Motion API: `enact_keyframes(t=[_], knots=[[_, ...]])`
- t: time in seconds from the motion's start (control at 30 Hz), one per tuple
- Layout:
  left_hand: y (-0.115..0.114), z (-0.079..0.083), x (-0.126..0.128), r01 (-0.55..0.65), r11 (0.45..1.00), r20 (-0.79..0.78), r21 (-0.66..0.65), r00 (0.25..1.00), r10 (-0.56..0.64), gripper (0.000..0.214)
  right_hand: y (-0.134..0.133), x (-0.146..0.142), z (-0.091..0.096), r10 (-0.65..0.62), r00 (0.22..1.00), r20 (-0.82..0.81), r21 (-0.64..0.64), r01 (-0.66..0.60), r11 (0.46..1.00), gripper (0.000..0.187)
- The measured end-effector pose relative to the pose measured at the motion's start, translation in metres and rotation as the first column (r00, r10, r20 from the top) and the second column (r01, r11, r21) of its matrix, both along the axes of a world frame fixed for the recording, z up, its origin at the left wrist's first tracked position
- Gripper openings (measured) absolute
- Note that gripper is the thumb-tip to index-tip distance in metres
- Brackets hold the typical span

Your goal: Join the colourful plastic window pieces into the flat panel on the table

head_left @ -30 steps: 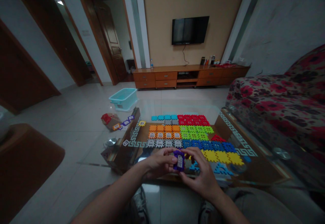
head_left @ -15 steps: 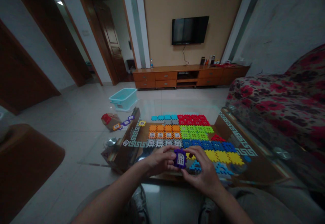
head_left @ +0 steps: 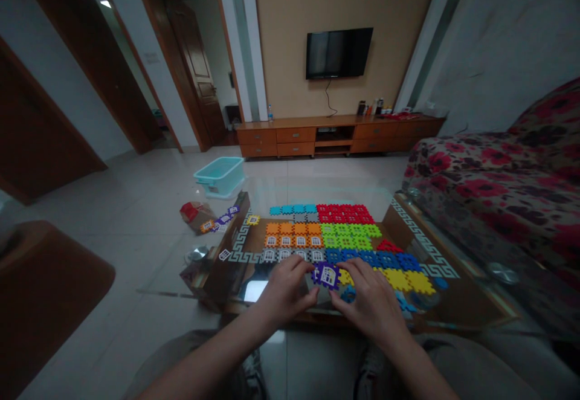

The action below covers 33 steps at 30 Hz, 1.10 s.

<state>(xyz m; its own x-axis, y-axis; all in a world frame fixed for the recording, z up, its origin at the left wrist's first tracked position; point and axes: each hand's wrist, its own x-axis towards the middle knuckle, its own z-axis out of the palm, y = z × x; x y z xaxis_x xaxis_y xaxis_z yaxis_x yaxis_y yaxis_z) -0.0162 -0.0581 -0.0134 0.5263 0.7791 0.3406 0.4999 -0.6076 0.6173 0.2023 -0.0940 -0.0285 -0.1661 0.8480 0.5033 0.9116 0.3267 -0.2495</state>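
A purple interlocking building tile (head_left: pixel 327 275) with a white window in its middle is held up over the near side of the glass table. My left hand (head_left: pixel 290 285) pinches its left edge, and my right hand (head_left: pixel 369 296) grips its right edge between thumb and fingers. Beyond my hands lie grey tiles with white windows (head_left: pixel 285 255), orange tiles (head_left: pixel 293 229), lime tiles (head_left: pixel 351 231) and blue tiles (head_left: pixel 376 258). Yellow tiles (head_left: pixel 403 280) and light blue pieces (head_left: pixel 405 301) are partly covered by my right hand.
Red tiles (head_left: pixel 344 213) and cyan tiles (head_left: pixel 293 209) lie at the back of the glass table. Loose purple tiles (head_left: pixel 226 216) and a red-and-brown bag (head_left: pixel 194 214) are at the left. A teal bin (head_left: pixel 221 176) stands beyond. A floral sofa (head_left: pixel 480 164) is at right.
The purple tile has turned and tilted, so its white window now faces me more squarely, slightly higher and to the right. My left hand's fingers have shifted up along its edge.
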Motion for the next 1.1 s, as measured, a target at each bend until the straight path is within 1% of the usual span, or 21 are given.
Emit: enact_keyframes(t=[0.17, 0.37, 0.53, 0.7, 0.87, 0.97, 1.1], knots=[[0.002, -0.015, 0.001, -0.029, 1.0, 0.004, 0.005, 1.0, 0.029, 0.029, 0.0, -0.003, 0.0, 0.031, 0.999, -0.039, -0.003, -0.031, 1.0, 0.038], [0.004, -0.019, 0.003, -0.045, 0.999, -0.014, -0.003, 0.999, 0.045, 0.027, -0.001, -0.006, -0.001, 0.035, 0.996, -0.083, -0.022, -0.037, 0.999, 0.034], [0.003, -0.018, 0.003, -0.044, 0.999, -0.034, 0.009, 0.998, 0.044, 0.025, -0.001, -0.007, 0.0, 0.033, 0.994, -0.106, -0.039, -0.037, 0.999, 0.033], [0.003, -0.013, 0.002, -0.03, 1.0, -0.06, 0.0, 0.998, 0.03, 0.023, -0.001, -0.006, -0.001, 0.041, 0.993, -0.107, -0.041, -0.045, 0.998, 0.034], [0.004, -0.006, 0.0, 0.017, 0.999, -0.06, -0.035, 0.998, -0.019, 0.022, 0.0, -0.005, -0.003, 0.064, 0.991, -0.115, -0.028, -0.068, 0.997, 0.036], [0.006, -0.006, -0.002, 0.055, 0.998, -0.042, -0.034, 0.998, -0.057, 0.02, 0.0, -0.005, -0.003, 0.067, 0.99, -0.121, -0.023, -0.07, 0.997, 0.036], [0.009, -0.006, -0.005, 0.099, 0.995, -0.065, -0.031, 0.993, -0.1, 0.019, -0.002, -0.006, -0.002, 0.052, 0.994, -0.101, -0.052, -0.057, 0.997, 0.036]])
